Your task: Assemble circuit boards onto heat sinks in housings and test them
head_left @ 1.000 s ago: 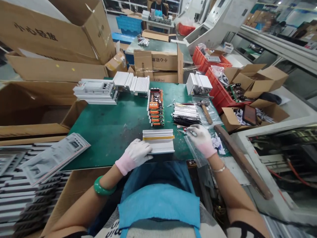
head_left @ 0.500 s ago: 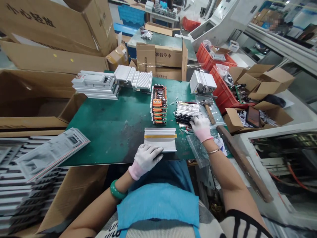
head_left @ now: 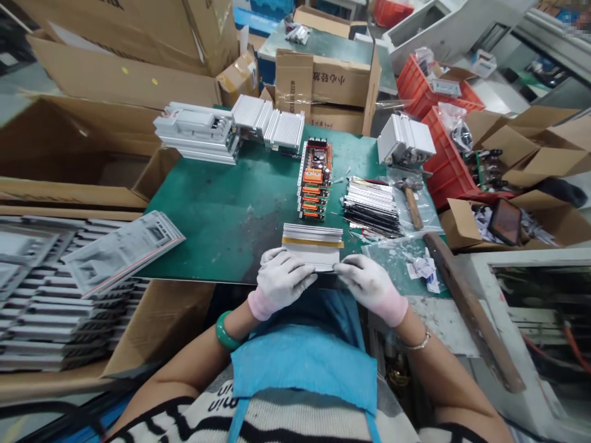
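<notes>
A silver aluminium profile [head_left: 316,253] with a yellow strip across it lies at the table's front edge. My left hand [head_left: 284,282], in a white and pink glove, is closed over its left front corner, fingers bent on the edge. At the right front corner my right hand [head_left: 367,282], gloved alike, has its fingertips pinched together; what they hold is too small to make out. A thin dark line shows along the profile's front edge between the hands. Behind the profile stands a row of orange and green circuit boards [head_left: 314,184]. Thin metal strips [head_left: 372,206] lie bundled to their right.
A hammer [head_left: 410,203] lies on plastic bags at the right. Finned heat sinks [head_left: 284,129] and a metal housing [head_left: 406,140] stand at the back. Flat grey panels [head_left: 124,249] are stacked at the left. Cardboard boxes [head_left: 108,163] and red crates [head_left: 450,163] flank the table.
My right hand has left the bundle of strips and come to the profile's right front corner. My left hand stays at the left corner. The view has shifted.
</notes>
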{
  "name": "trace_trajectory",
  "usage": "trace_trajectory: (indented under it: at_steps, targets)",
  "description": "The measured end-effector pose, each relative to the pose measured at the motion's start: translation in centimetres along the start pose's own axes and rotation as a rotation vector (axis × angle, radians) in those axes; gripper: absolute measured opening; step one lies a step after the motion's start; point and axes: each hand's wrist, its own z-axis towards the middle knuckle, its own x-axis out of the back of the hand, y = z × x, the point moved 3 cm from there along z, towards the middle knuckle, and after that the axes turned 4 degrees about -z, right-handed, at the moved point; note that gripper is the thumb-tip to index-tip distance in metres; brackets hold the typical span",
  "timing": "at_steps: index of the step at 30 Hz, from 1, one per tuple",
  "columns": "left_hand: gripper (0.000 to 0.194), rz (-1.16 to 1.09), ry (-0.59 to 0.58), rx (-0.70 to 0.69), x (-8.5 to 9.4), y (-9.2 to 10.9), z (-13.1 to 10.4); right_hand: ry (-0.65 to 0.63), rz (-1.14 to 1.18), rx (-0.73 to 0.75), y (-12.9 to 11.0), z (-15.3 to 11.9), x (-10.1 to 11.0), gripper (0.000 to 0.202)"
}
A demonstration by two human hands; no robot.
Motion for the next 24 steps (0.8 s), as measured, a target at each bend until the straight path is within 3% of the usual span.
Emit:
trace_trajectory:
  at_steps: [4, 9, 12, 18, 24]
  targets:
    - [0.018, 0.028, 0.098, 0.095, -0.5, -0.4, -1.0, -0.012, -0.075, -0.121, 2.4, -0.8, 0.7, 0.025]
    - [0.012, 0.061, 0.025, 0.064, -2.0, 0.0, -1.6, -0.132, -0.199, -0.098, 3.7, -0.2, 0.0, 0.029]
    - [0.007, 0.054, 0.019, 0.031, -2.5, -0.1, -1.8, -0.247, -0.268, -0.102, 3.7, 1.0, -0.5, 0.034]
    - [0.009, 0.037, 0.006, 0.034, -2.7, -0.4, -2.3, -0.605, -0.397, -0.196, 2.9, 3.8, -0.7, 0.04]
    - [0.011, 0.025, -0.014, 0.045, -2.8, -0.3, -2.4, -0.707, -0.417, -0.172, 1.7, 5.5, -0.1, 0.039]
